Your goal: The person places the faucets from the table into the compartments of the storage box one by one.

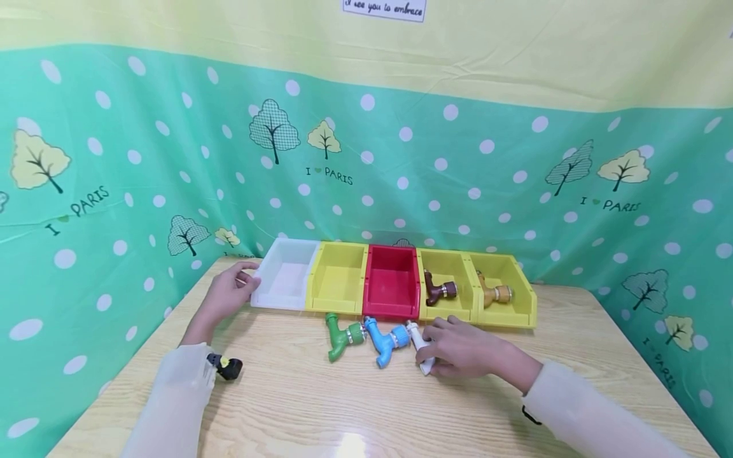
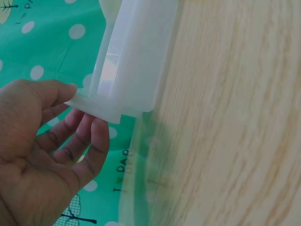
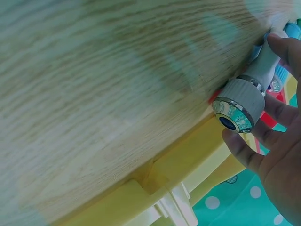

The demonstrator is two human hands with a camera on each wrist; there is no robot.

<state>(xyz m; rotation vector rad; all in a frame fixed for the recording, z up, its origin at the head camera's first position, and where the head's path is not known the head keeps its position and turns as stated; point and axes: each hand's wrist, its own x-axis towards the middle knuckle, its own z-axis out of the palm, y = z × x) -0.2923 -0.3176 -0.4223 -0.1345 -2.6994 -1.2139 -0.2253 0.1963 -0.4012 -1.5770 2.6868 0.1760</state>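
My left hand is at the left end of a row of bins, pinching the side rim of the white bin. In the left wrist view the thumb lies over that rim and the fingers curl below it. My right hand holds a white tap on the table, in front of the red bin. Its ribbed grey-white knob shows between thumb and fingers in the right wrist view. Left of it lie a blue tap and a green tap.
Three yellow bins flank the red one. A dark brown tap lies in one right-hand yellow bin, and a tan-yellow tap in the last. Behind the wooden table hangs a green dotted curtain.
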